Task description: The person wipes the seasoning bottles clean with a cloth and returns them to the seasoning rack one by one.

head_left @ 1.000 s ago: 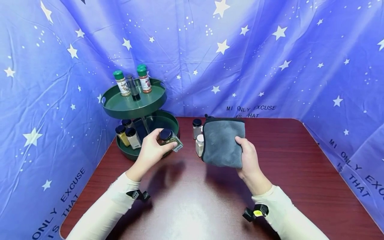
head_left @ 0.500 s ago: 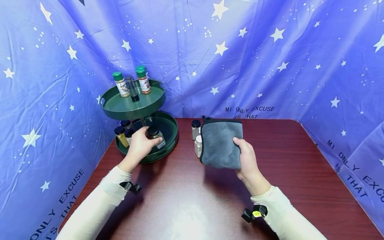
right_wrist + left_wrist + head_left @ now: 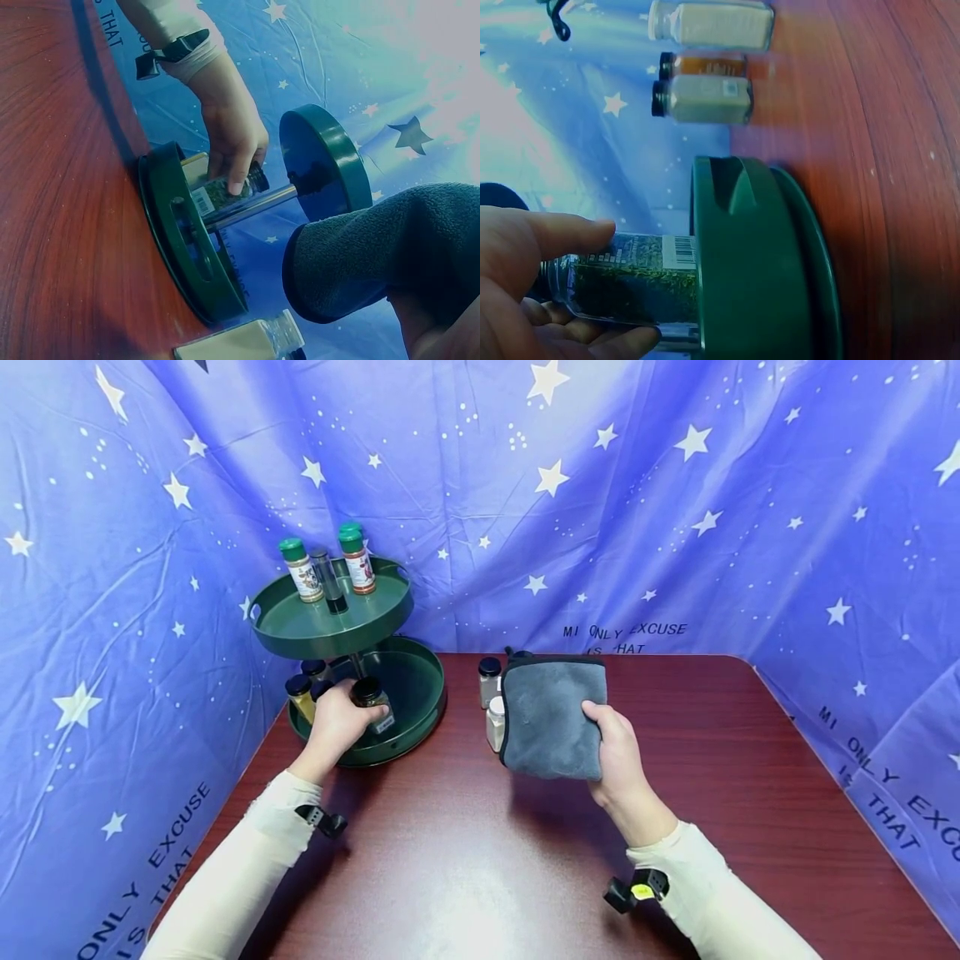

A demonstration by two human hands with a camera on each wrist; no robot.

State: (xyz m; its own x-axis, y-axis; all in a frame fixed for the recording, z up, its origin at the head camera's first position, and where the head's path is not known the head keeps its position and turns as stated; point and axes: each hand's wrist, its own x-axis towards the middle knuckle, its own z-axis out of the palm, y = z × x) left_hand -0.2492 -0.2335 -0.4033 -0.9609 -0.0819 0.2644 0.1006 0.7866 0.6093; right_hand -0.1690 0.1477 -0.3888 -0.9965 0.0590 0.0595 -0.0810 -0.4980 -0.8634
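My left hand (image 3: 335,724) grips a clear spice jar (image 3: 380,712) with a black lid. In the left wrist view the jar (image 3: 637,281) shows dried green herbs and a barcode label, its base down behind the rim of the lower tray. That lower tray (image 3: 431,681) belongs to a dark green two-tier turntable rack. My right hand (image 3: 622,752) holds a folded grey cloth (image 3: 555,718) with black edging, raised over the table, thumb on its face. Other jars, among them a yellow one (image 3: 302,700), stand on the lower tray behind my left hand.
Green-capped shakers (image 3: 302,570) stand on the upper tray (image 3: 281,618), close above my left hand. Right of the rack, a black-lidded jar (image 3: 489,683) and a white-capped jar (image 3: 494,727) stand on the table, partly behind the cloth. A starry curtain (image 3: 480,485) surrounds the table.
My left hand has carried the herb jar leftward from in front of the rack and lowered it into the lower tray, the jar turning upright. The right hand with the cloth has barely moved.
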